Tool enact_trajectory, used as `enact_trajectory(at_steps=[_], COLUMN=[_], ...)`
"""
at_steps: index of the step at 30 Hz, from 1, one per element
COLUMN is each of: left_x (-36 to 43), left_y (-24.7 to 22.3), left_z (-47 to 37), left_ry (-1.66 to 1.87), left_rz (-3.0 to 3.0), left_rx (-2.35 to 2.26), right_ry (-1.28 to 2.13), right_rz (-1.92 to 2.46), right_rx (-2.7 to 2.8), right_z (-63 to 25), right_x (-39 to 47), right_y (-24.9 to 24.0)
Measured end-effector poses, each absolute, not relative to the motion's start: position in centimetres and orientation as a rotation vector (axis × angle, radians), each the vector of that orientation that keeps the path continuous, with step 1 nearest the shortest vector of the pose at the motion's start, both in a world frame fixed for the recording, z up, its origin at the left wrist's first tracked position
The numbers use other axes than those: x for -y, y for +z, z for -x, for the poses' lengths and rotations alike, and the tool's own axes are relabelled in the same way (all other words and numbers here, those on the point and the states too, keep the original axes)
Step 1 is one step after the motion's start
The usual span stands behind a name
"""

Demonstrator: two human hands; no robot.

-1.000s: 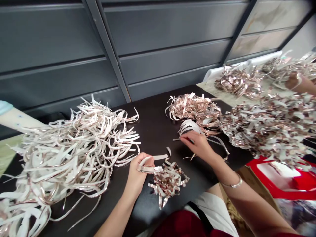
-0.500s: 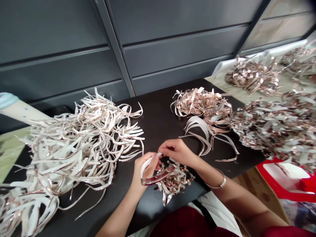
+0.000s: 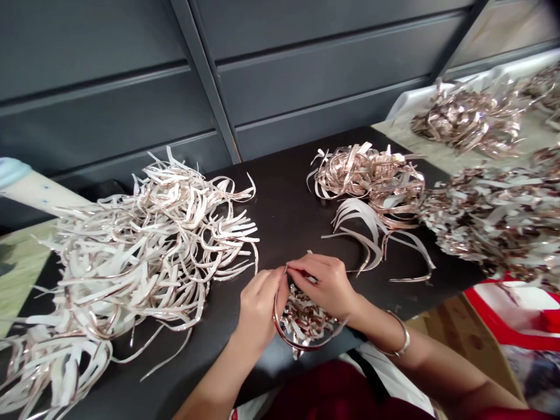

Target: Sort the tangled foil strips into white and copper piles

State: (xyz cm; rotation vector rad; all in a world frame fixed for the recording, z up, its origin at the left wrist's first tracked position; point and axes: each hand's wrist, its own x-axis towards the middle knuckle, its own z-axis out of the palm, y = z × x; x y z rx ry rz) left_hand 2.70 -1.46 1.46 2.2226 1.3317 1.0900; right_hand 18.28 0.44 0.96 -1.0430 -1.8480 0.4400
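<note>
Both hands meet over the near edge of the black table. My left hand [image 3: 261, 306] pinches a thin curved strip [image 3: 286, 339], shiny rose-brown on the side that shows, which loops down below the fingers. Fingertips of my right hand [image 3: 328, 286] pinch at the same spot, against the left fingertips; the exact grip on the strip's end is partly hidden. Beneath the hands lies a small pile of short shiny and white pieces [image 3: 308, 315]. To the left spreads a large heap of curved white-backed strips [image 3: 144, 256].
A rose-gold bundle of strips [image 3: 363, 172] and several loose white strips [image 3: 365, 219] lie right of centre. Farther right is a big heap of short pieces [image 3: 503, 221]. A red-rimmed container [image 3: 485, 315] stands lower right. A pale cylinder [image 3: 44, 189] leans at left; a grey panelled wall [image 3: 315, 76] rises behind.
The strip has turned and its loop now hangs lower and wider beneath both hands. My fingertips have come closer together. The view has shifted slightly.
</note>
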Motion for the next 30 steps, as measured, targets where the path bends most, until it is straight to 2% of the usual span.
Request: enact_trajectory(at_steps=[9, 18, 30], left_x=[1.9, 1.6, 1.2], left_y=[1.5, 3.2, 2.4], left_z=[-2.3, -2.5, -2.1], left_ry=[1.053, 1.013, 0.852], left_rz=[-2.504, -1.767, -1.744], left_rx=[-1.328, -1.487, -1.396], right_ry=[0.549, 0.539, 0.3], right_rz=[1.092, 1.001, 0.98], right_rx=[1.871, 1.958, 2.396], right_z=[-17.8, -18.4, -18.7], right_x=[-0.4, -1.3, -2.0], right_y=[2.8, 2.8, 2.9])
